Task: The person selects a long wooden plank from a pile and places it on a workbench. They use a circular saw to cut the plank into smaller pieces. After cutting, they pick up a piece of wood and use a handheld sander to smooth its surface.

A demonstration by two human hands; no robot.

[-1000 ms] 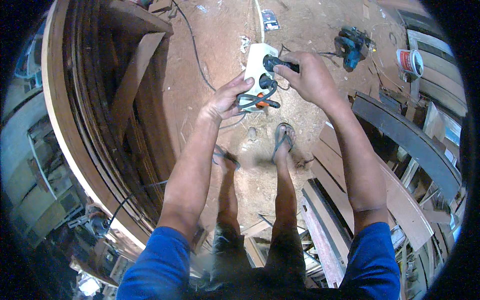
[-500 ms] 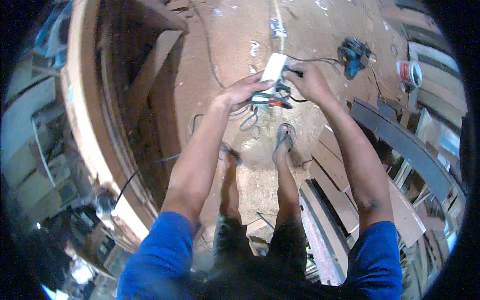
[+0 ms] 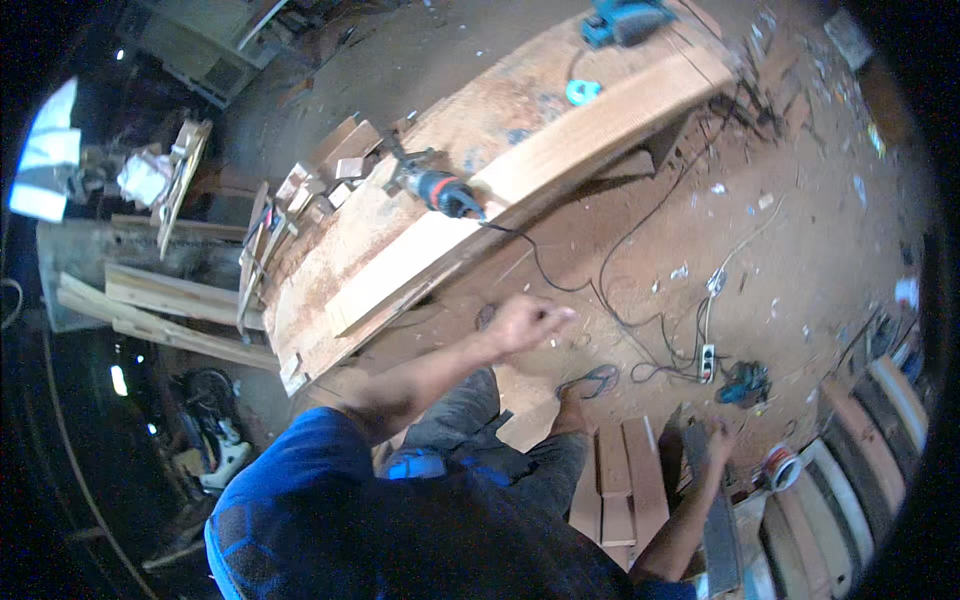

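My left hand (image 3: 533,322) is above the floor just in front of the workbench, its fingers loosely bent and apart, with nothing seen in it. Low at the right, my right hand (image 3: 717,440) is over a dark board (image 3: 708,500); its fingers are too blurred to read. A white power strip (image 3: 707,363) lies on the floor beyond that hand, beside a teal power tool (image 3: 743,383). On the bench, a dark power tool with a red band (image 3: 440,190) rests against a long pale plank (image 3: 520,180).
The workbench (image 3: 300,290) carries small wood blocks (image 3: 350,168), a teal ring-shaped item (image 3: 582,92) and another teal power tool (image 3: 625,22). Dark cords (image 3: 640,325) trail across the floor. Boards (image 3: 630,480) and a white bucket (image 3: 780,467) stand at the lower right.
The power strip has left my hands and lies on the floor. My hands have moved apart. The view has swung left, bringing the bench top into sight.
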